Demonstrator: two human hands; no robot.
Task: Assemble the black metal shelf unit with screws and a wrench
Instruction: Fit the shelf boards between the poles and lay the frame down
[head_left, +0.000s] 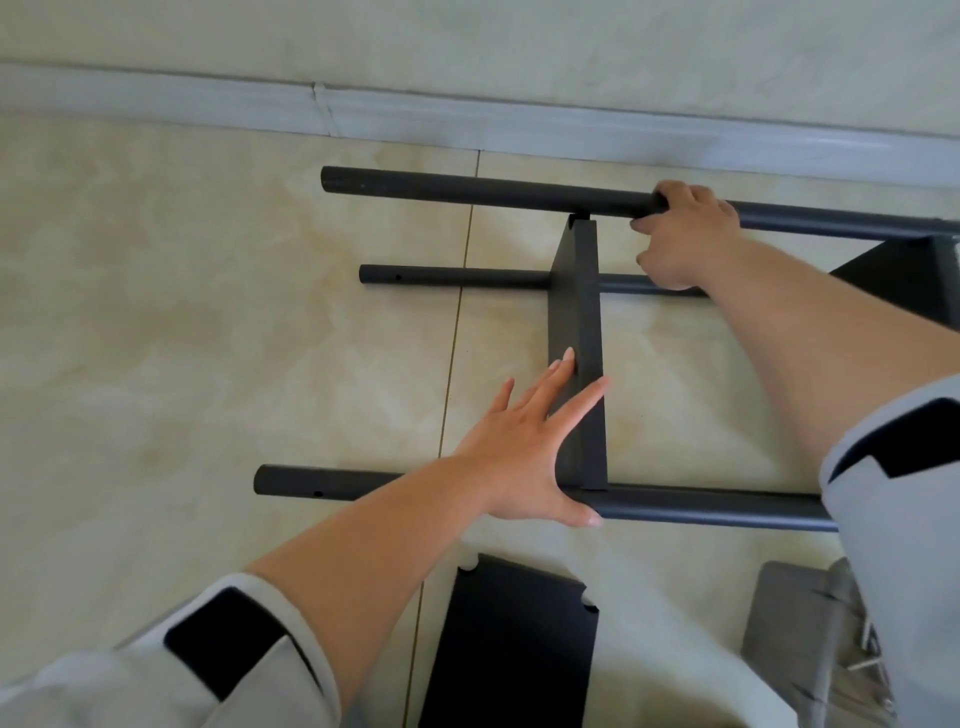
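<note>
The partly built black metal shelf unit lies on its side on the tiled floor. A black shelf panel (575, 291) stands on edge between a far upper pole (467, 191) and a near pole (701, 509); a third pole (457, 275) lies lower behind. My left hand (524, 452) is flat with straight fingers against the panel's left face, thumb on the near pole. My right hand (685, 234) curls its fingers round the far upper pole just right of the panel. A second panel (904, 280) shows at the right edge.
A loose black shelf panel (509, 644) lies on the floor near me. A grey plastic bag with metal hardware (810, 639) sits at the lower right. The wall's grey skirting board (467, 124) runs just behind the far pole. Open floor lies to the left.
</note>
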